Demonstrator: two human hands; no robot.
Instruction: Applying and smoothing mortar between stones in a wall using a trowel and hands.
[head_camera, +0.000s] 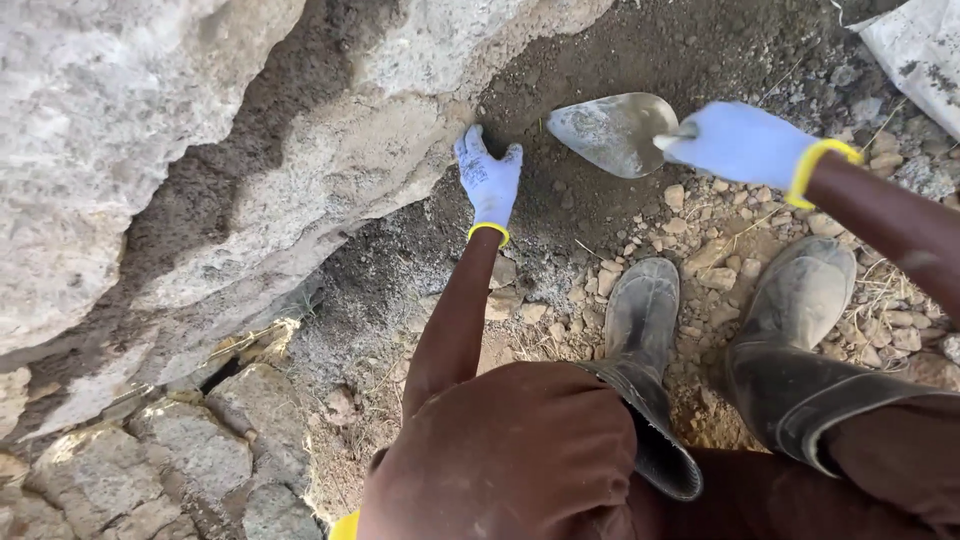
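Observation:
My left hand (488, 178), in a pale blue glove with a yellow cuff, presses flat on dark damp mortar (560, 215) at the foot of a rough stone wall (200, 170), fingers spread. My right hand (745, 143), gloved the same way, grips the handle of a metal trowel (613, 132). The trowel's pointed blade hovers over the dark mortar, just right of my left hand, smeared with grey cement.
My two dusty rubber boots (640, 320) (800, 300) stand on stony, gravelly ground (720, 240). Flat stones (190, 450) lie at lower left below the wall. A white sack corner (925, 50) shows at the top right.

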